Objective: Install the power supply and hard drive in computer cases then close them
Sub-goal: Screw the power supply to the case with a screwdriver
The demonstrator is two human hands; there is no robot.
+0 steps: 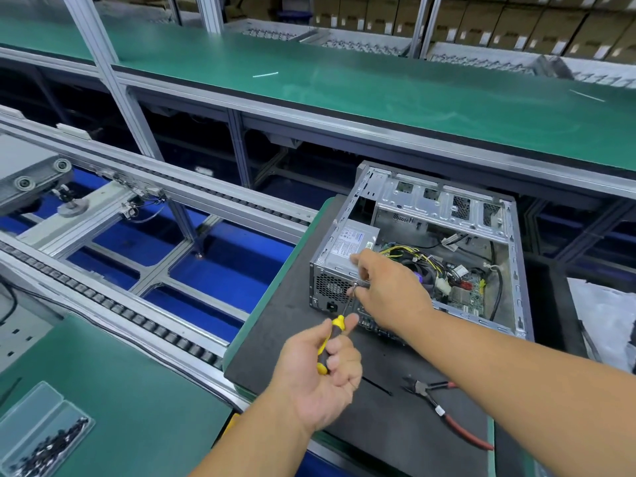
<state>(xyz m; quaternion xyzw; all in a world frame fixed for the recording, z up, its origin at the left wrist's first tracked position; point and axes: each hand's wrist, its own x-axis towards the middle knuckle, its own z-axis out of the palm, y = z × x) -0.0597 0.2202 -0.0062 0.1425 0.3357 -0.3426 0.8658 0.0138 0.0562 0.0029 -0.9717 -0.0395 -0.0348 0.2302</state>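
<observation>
While the left hand grips the yellow-and-black screwdriver by its handle, the shaft runs up and away toward the rear panel of the open computer case, where the right hand pinches what looks like a screw at the tip, just below the seated power supply. Being at the panel already, the right hand is nearer the screw hole. The screw itself is small and partly covered by fingers, and no hard drive can be made out.

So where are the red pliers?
In the head view, the red pliers lie low on the right, on the black mat, in front of the open computer case and under the right forearm.
</observation>
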